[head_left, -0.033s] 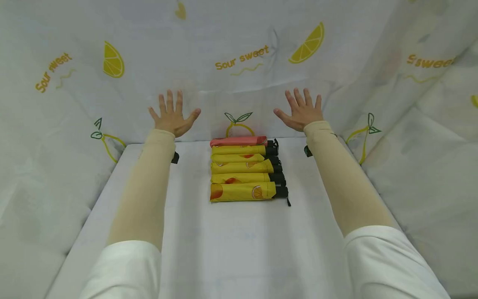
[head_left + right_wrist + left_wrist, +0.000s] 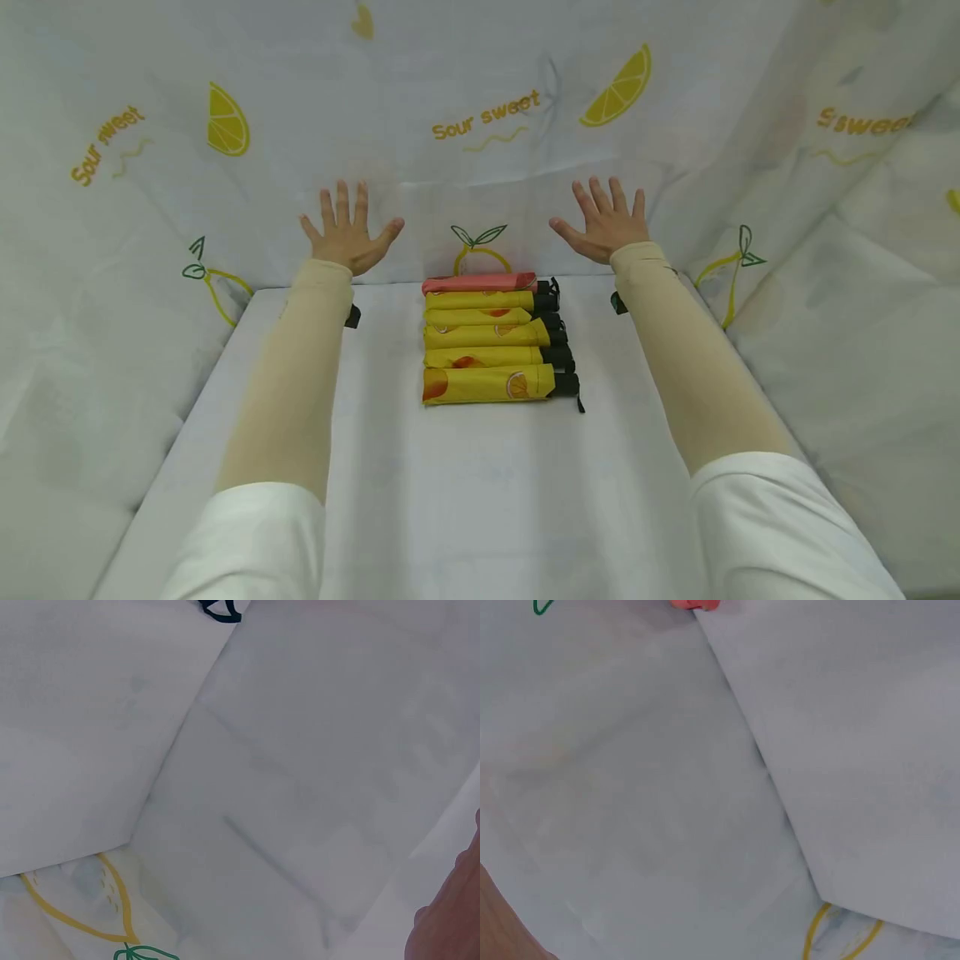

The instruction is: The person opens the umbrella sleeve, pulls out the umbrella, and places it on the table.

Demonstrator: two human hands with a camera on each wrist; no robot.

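Several folded umbrellas lie side by side in a column at the back middle of the white table. The rearmost is a pink umbrella (image 2: pixel 480 284); the others are yellow with fruit prints, and the front yellow umbrella (image 2: pixel 487 385) has an orange slice on it. Their black handles (image 2: pixel 566 384) point right. My left hand (image 2: pixel 348 237) is raised beyond the back edge, left of the umbrellas, fingers spread and holding nothing. On the other side my right hand (image 2: pixel 606 223) is spread the same way, also with nothing in it. Each wrist view catches only a sliver of its hand.
A white curtain (image 2: pixel 480 67) printed with lemon slices and "Sour sweet" hangs behind the table and along both sides. The white table (image 2: pixel 480 500) extends toward me between my forearms. A small black device (image 2: pixel 352 317) sits at my left wrist.
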